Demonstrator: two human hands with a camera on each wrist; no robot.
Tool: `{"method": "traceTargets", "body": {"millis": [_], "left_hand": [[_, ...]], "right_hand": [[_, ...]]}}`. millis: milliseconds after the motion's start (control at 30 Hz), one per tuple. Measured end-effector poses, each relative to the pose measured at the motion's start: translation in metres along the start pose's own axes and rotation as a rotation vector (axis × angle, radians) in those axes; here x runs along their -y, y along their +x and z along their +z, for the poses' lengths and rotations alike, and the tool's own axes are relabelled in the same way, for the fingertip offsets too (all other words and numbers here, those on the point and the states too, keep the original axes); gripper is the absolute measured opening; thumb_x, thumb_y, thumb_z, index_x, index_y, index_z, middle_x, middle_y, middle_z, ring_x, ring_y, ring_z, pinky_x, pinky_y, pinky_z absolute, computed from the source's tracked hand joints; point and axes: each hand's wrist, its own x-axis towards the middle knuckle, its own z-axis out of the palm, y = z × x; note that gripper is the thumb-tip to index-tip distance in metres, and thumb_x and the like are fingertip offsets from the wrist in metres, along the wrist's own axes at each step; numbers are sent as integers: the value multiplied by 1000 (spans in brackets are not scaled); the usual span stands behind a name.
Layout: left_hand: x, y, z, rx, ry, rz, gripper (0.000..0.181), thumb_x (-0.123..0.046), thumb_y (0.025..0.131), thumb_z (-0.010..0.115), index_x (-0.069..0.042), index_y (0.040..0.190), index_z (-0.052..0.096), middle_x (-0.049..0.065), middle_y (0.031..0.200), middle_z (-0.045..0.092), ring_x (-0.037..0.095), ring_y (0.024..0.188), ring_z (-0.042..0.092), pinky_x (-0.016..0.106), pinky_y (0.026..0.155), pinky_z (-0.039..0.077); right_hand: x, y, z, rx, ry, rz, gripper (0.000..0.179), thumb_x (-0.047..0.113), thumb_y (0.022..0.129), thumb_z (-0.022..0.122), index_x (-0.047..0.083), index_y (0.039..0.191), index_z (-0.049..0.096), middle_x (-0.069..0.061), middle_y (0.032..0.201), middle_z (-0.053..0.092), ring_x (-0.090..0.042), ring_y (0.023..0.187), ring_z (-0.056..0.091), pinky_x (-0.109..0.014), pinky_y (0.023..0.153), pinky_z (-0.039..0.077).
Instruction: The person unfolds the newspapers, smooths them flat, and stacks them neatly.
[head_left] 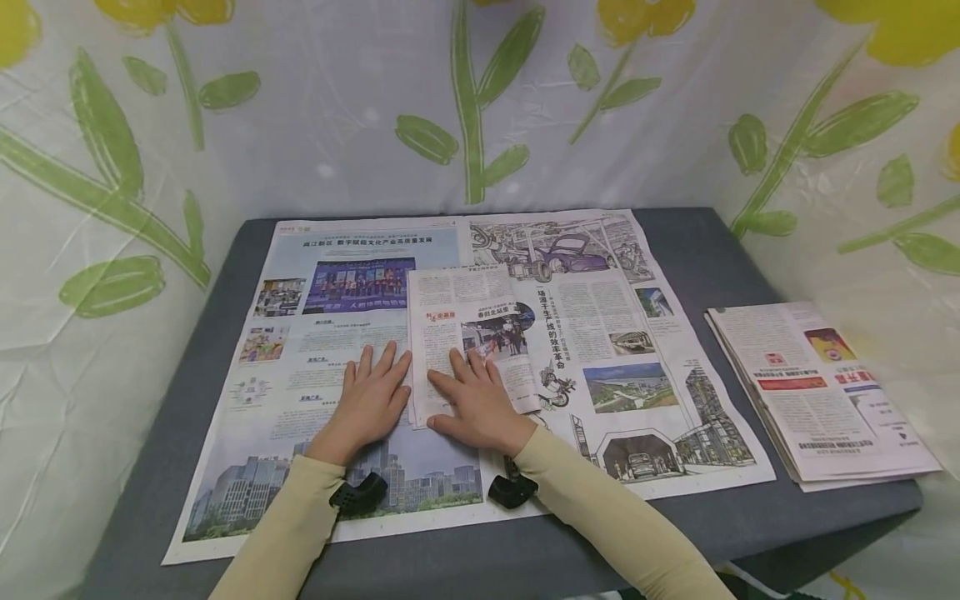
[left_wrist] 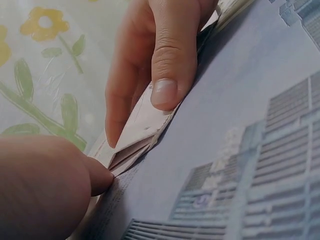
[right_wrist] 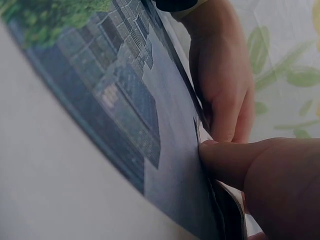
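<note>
A large newspaper sheet (head_left: 558,325) lies spread flat, with a smaller folded newspaper (head_left: 442,292) on top near its middle. My left hand (head_left: 369,400) rests palm down at the folded paper's left edge, fingers spread and straight. On the folded paper's lower part lies my right hand (head_left: 480,404), its fingers also extended and fanned out. From the left wrist, the folded edge (left_wrist: 142,132) shows its layers slightly parted between the left thumb and the right hand (left_wrist: 170,60). In the right wrist view, the right thumb (right_wrist: 225,160) touches that edge, with the left hand (right_wrist: 222,85) beyond.
A stack of folded newspapers (head_left: 825,400) sits at the right end of the dark grey table (head_left: 420,571). White curtains with yellow flowers and green leaves (head_left: 337,100) stand around the back and sides. A dark camera is strapped at each wrist.
</note>
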Motion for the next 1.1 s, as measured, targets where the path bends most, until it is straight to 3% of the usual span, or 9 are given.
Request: {"method": "traceTargets", "body": {"millis": [233,433,533,600,667,767,867,1000,1100], "left_hand": [[1,1,0,-11,2,10,54,-20,105,49,-3,155,42,26,165,29,57,153,13,76,118,12],[2,1,0,-14,3,12,53,-20,105,49,-3,155,42,26,165,29,57,153,13,76,118,11],[2,0,1,-15,4,14,53,-20,105,49,-3,155,42,26,165,29,57,153,13,76,118,11],[2,0,1,-14,4,14,53,-21,105,49,-3,155,42,25,165,28,57,153,12,76,118,11],[1,-1,2,-13,2,15,53,-20,105,49,-4,155,42,25,165,28,57,153,12,76,118,11],[1,-1,3,-13,-12,17,53,-21,105,49,-3,155,42,25,165,28,56,154,11,76,119,10],[0,0,4,-14,-16,15,54,-21,105,49,-3,155,42,25,165,28,56,154,12,76,119,10],[1,0,3,-16,-5,8,54,-21,105,49,-4,155,41,25,165,28,57,153,12,76,119,11],[2,-1,2,-18,0,6,54,-21,105,50,-4,155,41,25,165,28,57,153,12,76,118,11]], "right_hand": [[2,0,-1,-56,25,6,55,36,100,58,19,152,51,-22,166,28,-49,155,20,-65,125,16],[1,3,-5,-193,191,-8,41,18,103,54,12,143,61,-22,153,50,-46,147,40,-65,121,26],[-2,1,-10,-263,346,23,38,13,104,53,11,141,63,-21,134,67,-34,100,72,-45,98,54],[-6,-1,-17,-296,456,52,39,11,104,52,10,142,62,-21,121,73,-22,63,62,-30,68,54],[-13,-5,-25,-330,565,70,40,9,105,50,9,143,60,-21,117,72,-14,49,38,-24,51,37],[-23,-12,-39,-384,748,94,40,7,106,48,6,144,58,-23,126,66,-6,62,44,-20,56,40],[-33,-20,-51,-450,940,137,40,7,107,46,4,146,55,-23,109,64,-5,65,44,-24,57,40],[-46,-31,-62,-532,1150,196,46,5,108,43,0,153,43,-25,131,55,-21,107,62,-38,96,53],[-58,-39,-68,-568,1243,216,49,3,108,41,-1,157,34,-21,161,31,-31,152,32,-48,124,31]]}}
